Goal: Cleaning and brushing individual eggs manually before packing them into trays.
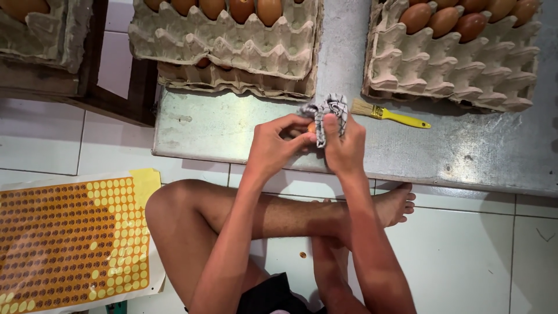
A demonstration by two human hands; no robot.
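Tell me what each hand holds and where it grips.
Left hand pinches a brown egg by its side. Right hand presses a checked cloth, bunched in its fingers, against the egg.

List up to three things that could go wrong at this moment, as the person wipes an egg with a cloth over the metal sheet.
1. The egg is pinched between the left hand and the right hand through a checked cloth; too hard a squeeze might crack it.
2. It is held above the metal sheet, so a slip could break it.
3. The stacked egg trays overhang the sheet's edge; a knock might tip them.
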